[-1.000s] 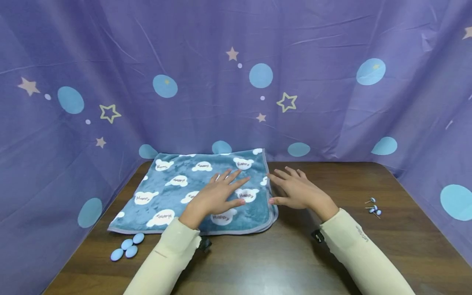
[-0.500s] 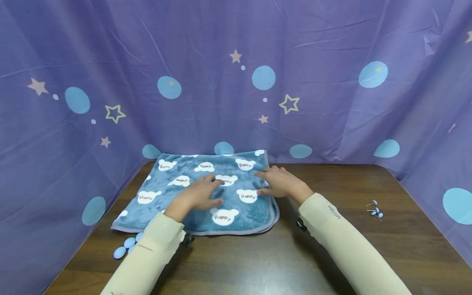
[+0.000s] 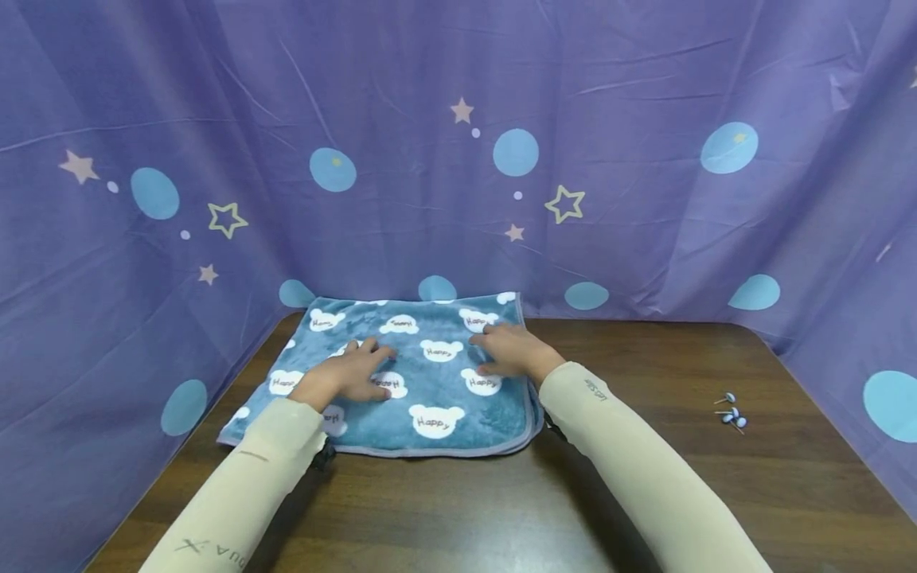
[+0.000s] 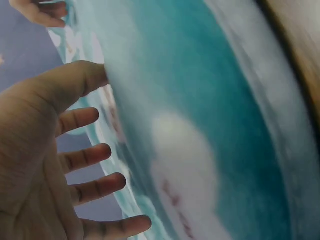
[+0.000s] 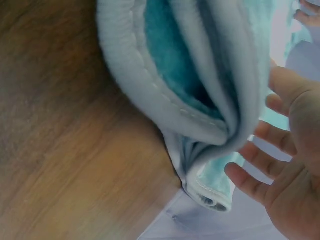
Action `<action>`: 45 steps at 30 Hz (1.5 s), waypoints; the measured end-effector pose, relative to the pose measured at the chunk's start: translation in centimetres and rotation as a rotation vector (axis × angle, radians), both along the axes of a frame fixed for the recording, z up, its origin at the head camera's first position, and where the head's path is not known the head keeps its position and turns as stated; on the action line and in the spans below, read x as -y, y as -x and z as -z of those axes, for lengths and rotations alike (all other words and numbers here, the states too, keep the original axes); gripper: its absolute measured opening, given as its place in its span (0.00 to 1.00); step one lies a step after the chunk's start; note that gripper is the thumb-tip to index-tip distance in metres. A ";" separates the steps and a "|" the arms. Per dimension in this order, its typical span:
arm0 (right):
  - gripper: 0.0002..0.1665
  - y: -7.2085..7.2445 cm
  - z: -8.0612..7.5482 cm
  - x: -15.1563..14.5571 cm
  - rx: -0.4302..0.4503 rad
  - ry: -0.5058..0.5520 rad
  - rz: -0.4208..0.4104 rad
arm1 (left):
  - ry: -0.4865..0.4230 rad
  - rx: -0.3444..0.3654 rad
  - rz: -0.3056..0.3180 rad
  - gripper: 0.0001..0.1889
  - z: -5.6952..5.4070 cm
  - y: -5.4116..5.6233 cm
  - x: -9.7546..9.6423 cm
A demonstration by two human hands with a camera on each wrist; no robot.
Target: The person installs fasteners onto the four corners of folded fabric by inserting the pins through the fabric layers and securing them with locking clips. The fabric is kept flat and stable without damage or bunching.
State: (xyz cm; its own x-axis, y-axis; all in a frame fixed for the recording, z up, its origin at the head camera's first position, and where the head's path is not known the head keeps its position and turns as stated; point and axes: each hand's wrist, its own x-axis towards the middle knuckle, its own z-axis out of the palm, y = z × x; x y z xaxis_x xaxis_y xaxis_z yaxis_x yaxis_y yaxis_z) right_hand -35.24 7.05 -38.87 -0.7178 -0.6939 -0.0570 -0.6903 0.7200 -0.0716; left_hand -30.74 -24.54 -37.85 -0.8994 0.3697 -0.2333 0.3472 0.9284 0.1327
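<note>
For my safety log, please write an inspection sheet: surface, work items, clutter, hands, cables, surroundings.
Surface: brown wooden table, light reflecting near the front
Work items: blue bear-print blanket, edges layered, lying on the table
Clutter: small blue-headed pins, table's right side
Left hand: over the blanket, fingers spread, gripping nothing; contact unclear
Right hand: over the blanket's right part, gripping nothing; contact unclear
Cables: nothing seen
Surroundings: patterned purple curtain behind and at both sides

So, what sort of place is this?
Probably a curtained-off recording booth: a purple star-print curtain hangs round three sides of a wood-grain table bearing a folded teal blanket.
</note>
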 end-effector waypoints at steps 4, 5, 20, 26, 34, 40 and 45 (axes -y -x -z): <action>0.38 0.1 0.3 1.0 0.034 -0.033 0.052 | 0.017 0.028 -0.042 0.32 0.4 0.3 0.7; 0.38 0.1 0.4 1.2 0.041 -0.044 0.064 | 0.021 0.031 -0.048 0.32 0.5 0.4 0.7; 0.41 0.4 1.3 0.6 0.155 -0.082 0.078 | 0.060 0.033 -0.044 0.30 1.4 0.7 -0.2; 0.40 0.4 1.4 0.7 0.166 -0.094 0.096 | 0.064 0.026 -0.046 0.30 1.6 0.7 -0.5; 0.39 0.5 0.9 0.4 0.183 -0.097 0.122 | 0.068 0.008 -0.033 0.31 1.7 0.8 -1.0; 0.39 0.6 0.9 -0.2 0.199 -0.084 0.122 | 0.061 0.004 -0.025 0.31 1.6 0.6 -1.6; 0.39 0.3 1.1 -0.9 0.228 -0.067 0.132 | 0.061 0.016 -0.026 0.32 1.7 0.4 -2.3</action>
State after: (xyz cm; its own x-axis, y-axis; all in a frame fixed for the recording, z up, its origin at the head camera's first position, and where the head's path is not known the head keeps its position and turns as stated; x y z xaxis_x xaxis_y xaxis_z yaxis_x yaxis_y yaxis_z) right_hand -35.52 7.97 -39.99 -0.7654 -0.5841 -0.2700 -0.5614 0.8112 -0.1637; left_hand -31.11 -22.21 -39.52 -0.9044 0.3312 -0.2690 0.3213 0.9435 0.0813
